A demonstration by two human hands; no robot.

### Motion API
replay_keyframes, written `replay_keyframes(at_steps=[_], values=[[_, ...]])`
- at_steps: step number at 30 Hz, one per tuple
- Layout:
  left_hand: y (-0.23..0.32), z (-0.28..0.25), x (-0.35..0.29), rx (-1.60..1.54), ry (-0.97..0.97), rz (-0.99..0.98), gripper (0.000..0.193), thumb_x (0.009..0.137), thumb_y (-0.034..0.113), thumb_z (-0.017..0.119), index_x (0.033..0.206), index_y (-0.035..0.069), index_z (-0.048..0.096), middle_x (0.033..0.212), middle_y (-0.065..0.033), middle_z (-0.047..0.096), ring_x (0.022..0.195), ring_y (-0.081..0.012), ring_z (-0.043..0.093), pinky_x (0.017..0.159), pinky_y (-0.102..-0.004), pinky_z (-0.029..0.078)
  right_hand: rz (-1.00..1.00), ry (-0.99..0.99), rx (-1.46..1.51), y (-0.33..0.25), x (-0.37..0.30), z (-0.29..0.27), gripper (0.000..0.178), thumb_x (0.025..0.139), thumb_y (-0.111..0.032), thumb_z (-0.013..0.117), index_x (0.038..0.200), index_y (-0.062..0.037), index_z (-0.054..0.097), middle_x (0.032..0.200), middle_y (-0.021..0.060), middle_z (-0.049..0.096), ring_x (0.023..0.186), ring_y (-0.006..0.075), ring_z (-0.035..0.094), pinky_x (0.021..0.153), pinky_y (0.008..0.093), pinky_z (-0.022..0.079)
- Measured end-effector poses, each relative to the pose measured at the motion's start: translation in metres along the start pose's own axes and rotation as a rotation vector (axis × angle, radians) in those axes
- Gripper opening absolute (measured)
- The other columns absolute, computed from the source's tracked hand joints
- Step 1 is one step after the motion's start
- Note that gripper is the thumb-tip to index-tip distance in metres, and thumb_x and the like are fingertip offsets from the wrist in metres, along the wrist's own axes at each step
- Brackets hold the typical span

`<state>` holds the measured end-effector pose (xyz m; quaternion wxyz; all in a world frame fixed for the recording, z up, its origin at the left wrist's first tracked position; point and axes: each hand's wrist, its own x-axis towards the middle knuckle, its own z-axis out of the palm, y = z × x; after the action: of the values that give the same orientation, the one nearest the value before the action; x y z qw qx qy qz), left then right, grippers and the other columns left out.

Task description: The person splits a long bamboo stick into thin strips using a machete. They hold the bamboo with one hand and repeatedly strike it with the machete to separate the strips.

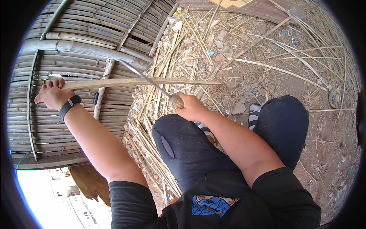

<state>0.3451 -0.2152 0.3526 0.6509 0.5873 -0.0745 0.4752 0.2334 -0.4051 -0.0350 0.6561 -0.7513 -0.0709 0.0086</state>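
Far out to the left, my left hand [56,94] is closed around one end of a long split bamboo strip [122,82]. The strip runs level to the right, its other end free above the ground. A machete-like knife [142,74] has its wooden handle [176,101] in my right hand [191,108], just above my left knee. Its narrow blade slants up and to the left, crossing the strip near the middle. Whether the edge touches the strip, I cannot tell.
A bamboo slat wall [87,61] stands close on the left. Bamboo strips [150,147] lie in a pile beside my left leg. Loose strips [280,68], shavings and stones cover the ground ahead. A brown board [244,11] lies at the far edge.
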Motion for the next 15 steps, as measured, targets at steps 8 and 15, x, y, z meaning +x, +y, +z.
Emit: replay_keyframes(at_steps=[8,15], values=[[0.011,0.000,-0.011,-0.027,-0.002,0.007,0.062,0.106,0.062,0.016,0.090,0.008,0.041,0.069,-0.0011,0.036,0.052,-0.0143,0.029,0.044,-0.0274,0.028,0.546,0.178,0.140,0.079,-0.015,-0.002,0.028,0.081,-0.015,0.066,0.105,-0.0003,0.062,0.082,0.0161,0.068,0.073,0.0291,0.069,0.070,0.0414,0.054],[0.020,-0.005,-0.013,-0.099,-0.051,-0.013,0.057,0.105,0.063,0.024,0.086,0.012,0.045,0.064,0.0021,0.035,0.049,-0.0129,0.030,0.044,-0.0263,0.027,0.076,-0.108,0.031,-0.045,0.010,-0.017,0.030,0.081,-0.018,0.066,0.105,-0.0014,0.060,0.088,0.0161,0.065,0.075,0.0299,0.066,0.070,0.0430,0.051]])
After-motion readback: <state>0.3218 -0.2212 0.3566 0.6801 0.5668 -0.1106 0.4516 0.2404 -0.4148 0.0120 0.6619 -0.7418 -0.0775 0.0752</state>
